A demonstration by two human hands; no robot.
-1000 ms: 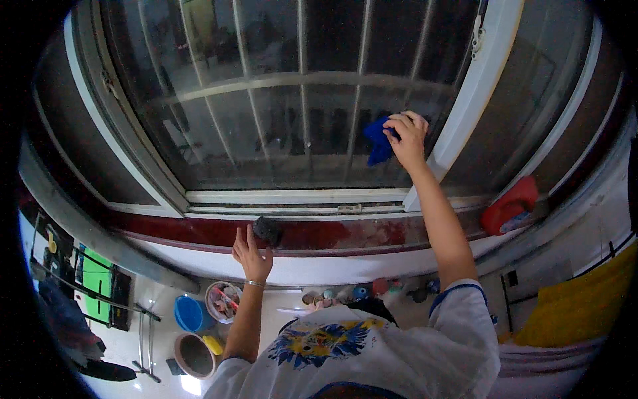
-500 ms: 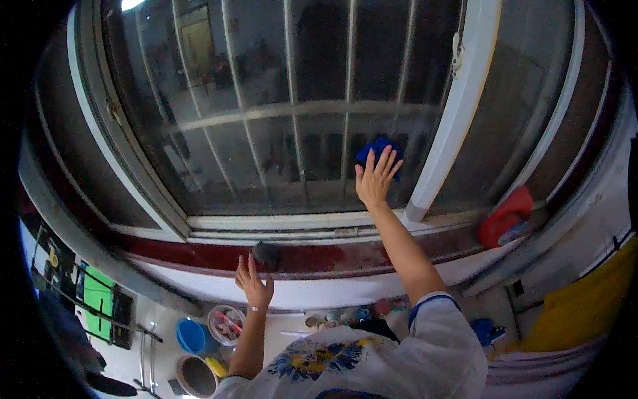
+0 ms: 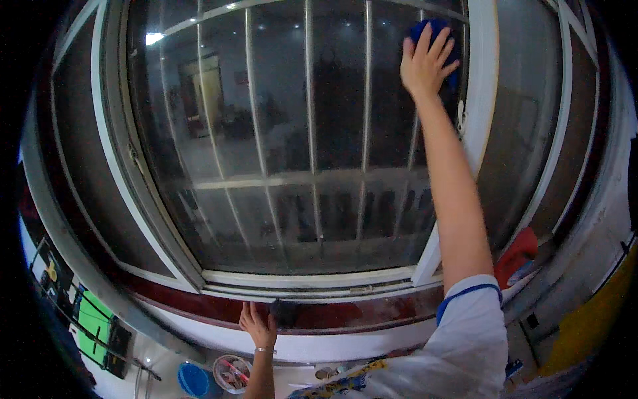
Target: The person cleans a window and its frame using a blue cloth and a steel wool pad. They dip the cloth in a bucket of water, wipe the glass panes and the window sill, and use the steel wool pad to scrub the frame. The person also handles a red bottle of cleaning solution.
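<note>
High on the right side of the window pane, my right hand presses a blue cloth against the glass. Its fingers are spread over the cloth, and the arm is stretched far up. My left hand rests at the front edge of the dark red sill, fingers straight and holding nothing. Just right of it on the sill lies a dark grey, crumpled thing, perhaps a rag. Its kind is hard to make out.
White window frame borders the pane, with a latch on the right upright. A red plastic bottle stands at the sill's right end. Below are a blue bucket, a tub of odds and ends and a yellow cloth.
My right hand has slid the blue cloth up the glass and a little to the right. My left hand stays at the sill beside the grey thing. The view has tilted upward.
</note>
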